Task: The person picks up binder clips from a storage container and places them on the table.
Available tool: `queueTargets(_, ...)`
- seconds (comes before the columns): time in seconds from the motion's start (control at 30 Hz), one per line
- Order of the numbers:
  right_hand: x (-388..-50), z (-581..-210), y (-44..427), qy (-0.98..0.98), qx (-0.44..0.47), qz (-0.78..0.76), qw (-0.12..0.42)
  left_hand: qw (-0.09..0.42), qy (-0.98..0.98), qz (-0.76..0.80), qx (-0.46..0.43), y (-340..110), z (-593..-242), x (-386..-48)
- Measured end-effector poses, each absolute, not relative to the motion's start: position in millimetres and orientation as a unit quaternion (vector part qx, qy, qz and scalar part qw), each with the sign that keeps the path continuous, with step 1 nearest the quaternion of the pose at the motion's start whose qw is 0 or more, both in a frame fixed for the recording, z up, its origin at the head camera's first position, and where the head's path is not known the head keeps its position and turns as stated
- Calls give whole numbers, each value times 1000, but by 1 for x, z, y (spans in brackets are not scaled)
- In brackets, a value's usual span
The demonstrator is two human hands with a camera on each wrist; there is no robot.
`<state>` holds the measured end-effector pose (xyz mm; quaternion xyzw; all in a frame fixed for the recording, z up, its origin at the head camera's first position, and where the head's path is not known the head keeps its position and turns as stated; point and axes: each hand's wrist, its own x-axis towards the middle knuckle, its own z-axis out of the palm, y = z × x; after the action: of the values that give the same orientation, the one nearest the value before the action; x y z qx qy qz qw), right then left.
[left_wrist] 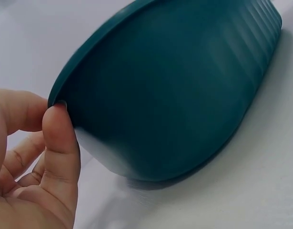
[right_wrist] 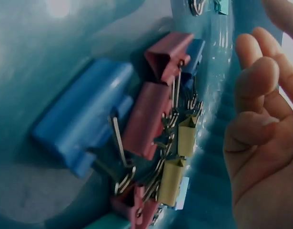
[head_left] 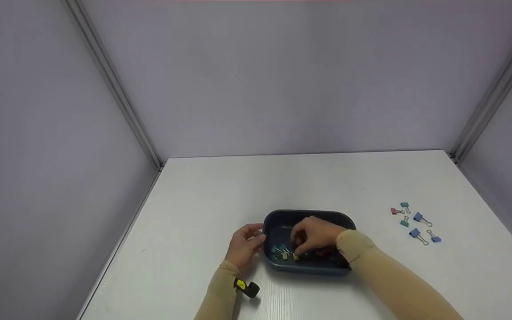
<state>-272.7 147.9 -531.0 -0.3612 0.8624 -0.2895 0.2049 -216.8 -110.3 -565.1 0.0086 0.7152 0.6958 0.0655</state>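
At the left end of the dark blue-green tray point(head_left: 309, 269), my left hand point(head_left: 241, 249) pinches the rim point(left_wrist: 65, 78) between thumb and finger; the left wrist view shows the grip too. My right hand point(head_left: 316, 233) is inside the tray, its fingers bent, with a gap between thumb and forefinger. Its thumb tip is by a yellow clip point(head_left: 295, 257). In the right wrist view, the bent fingers of the right hand point(right_wrist: 265, 129) hold nothing visible. Beside them lie a large blue clip point(right_wrist: 84, 114), red clips point(right_wrist: 148, 119) and yellow clips point(right_wrist: 171, 181).
Several loose binder clips lie on the white table point(head_left: 185, 222) right of the tray: blue point(head_left: 416, 234), teal point(head_left: 404, 223) and red point(head_left: 394, 211). Teal clips point(head_left: 274, 249) sit in the tray's left part. Pale walls stand behind and at both sides.
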Motion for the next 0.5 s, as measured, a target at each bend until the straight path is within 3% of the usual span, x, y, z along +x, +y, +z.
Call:
queueTargets(0.17, -268, -535, 142, 867, -374, -242, 225, 68, 714, 696, 4, -111, -566, -217)
queueTargets(0.5, -266, -536, 141, 876, -381, -214, 207, 74, 680, 730, 0, -109, -563, -217)
